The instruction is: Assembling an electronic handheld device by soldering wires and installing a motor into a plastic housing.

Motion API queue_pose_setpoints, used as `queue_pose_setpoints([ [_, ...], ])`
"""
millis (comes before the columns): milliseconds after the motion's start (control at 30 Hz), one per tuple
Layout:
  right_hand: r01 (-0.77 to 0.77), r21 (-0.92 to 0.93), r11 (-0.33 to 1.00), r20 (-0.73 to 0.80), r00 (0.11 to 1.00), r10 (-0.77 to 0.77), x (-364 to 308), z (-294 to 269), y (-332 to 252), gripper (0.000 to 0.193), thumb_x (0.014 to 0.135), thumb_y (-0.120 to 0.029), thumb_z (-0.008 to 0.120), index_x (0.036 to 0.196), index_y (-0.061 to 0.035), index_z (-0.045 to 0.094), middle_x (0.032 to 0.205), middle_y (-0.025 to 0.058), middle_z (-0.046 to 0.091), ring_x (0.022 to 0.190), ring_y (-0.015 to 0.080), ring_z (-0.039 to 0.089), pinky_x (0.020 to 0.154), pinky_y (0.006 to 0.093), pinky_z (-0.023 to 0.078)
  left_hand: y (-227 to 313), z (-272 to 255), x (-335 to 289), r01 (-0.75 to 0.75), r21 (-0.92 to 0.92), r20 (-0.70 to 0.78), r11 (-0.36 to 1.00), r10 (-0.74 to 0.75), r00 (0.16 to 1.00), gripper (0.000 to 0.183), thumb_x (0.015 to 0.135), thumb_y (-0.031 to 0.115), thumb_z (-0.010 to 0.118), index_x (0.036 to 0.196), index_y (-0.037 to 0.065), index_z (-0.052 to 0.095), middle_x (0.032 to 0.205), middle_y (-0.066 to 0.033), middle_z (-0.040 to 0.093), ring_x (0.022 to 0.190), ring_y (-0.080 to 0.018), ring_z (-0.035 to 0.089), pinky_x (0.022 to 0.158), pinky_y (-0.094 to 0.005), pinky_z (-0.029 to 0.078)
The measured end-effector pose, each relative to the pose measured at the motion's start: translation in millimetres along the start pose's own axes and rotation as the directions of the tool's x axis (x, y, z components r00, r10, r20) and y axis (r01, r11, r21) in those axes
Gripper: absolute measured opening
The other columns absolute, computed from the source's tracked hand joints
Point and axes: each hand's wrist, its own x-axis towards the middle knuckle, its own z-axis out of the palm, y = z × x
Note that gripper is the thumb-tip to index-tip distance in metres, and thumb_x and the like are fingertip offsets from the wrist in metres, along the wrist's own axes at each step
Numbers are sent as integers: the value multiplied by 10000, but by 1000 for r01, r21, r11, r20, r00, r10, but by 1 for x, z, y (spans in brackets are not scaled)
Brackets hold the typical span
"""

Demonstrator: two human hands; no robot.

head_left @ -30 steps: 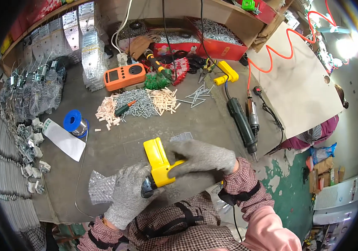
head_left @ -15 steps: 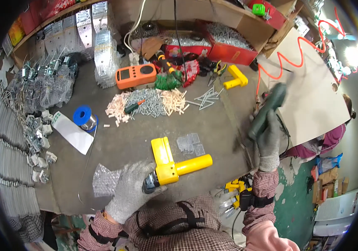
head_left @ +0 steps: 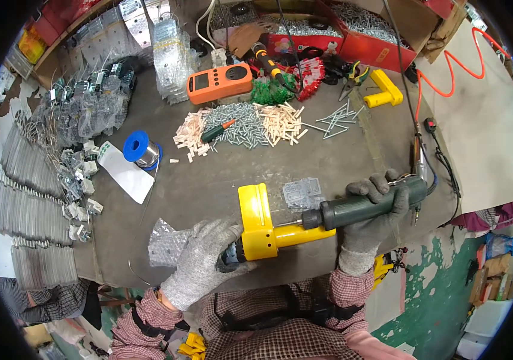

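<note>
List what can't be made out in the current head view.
All in the head view:
Left hand: palm hidden by the back of the hand.
Yellow housing: dark end partly covered by the left hand.
Driver bit: tip too small to tell whether it meets a screw.
Green driver: partly behind the fingers of the right hand.
Yellow handle: upper edge partly hidden by the driver.

"What's in the near middle?"
"The housing (head_left: pixel 257 225), with the power screwdriver (head_left: pixel 361 210) to its right and bubble wrap (head_left: pixel 164 245) to its left on the surface (head_left: pixel 208 186)."
"Farther out?"
"A solder spool (head_left: pixel 138 148) to the left; then a screw heap (head_left: pixel 249 127), the meter (head_left: pixel 217 84) behind it."
"Far right?"
"Pliers (head_left: pixel 351 83), with a box (head_left: pixel 382 55) of fasteners behind them, to the right."
</note>
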Motion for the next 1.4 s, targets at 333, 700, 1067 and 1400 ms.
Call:
queue_pose_setpoints([
  [333,-24,60,998,-16,1000,25,-1,7,7,295,991,-317,631,1204,-127,559,851,8,537,719,97,537,844,380,492,-6,2,-2,4,-11,62,1000,-4,998,692,781,423,834,1298,25,604,1314,-193,606,1241,-378,561,1066,-511,396],
  [700,-109,93,990,47,993,105,8,0,20,329,978,-367,666,1161,-117,556,853,-12,558,736,94,552,898,390,485,-15,2,-3,-3,-8,106,1000,4,994,742,704,448,875,1229,-20,638,1253,-215,630,1174,-390,588,1029,-491,409],
  [1067,-173,133,976,47,985,169,14,0,27,350,977,-361,674,1155,-88,546,859,-6,554,737,105,559,925,386,487,-22,3,-9,-24,-37,54,999,26,998,713,733,498,844,1184,-18,648,1198,-218,644,1172,-402,582,1047,-502,409],
  [1400,-214,190,958,38,977,211,16,0,30,347,967,-364,687,1134,-86,564,845,-14,502,762,111,546,941,405,469,-25,5,-11,-75,-88,49,993,80,996,660,825,436,785,1283,15,564,1221,-213,615,1171,-384,587,1041,-532,415],
])
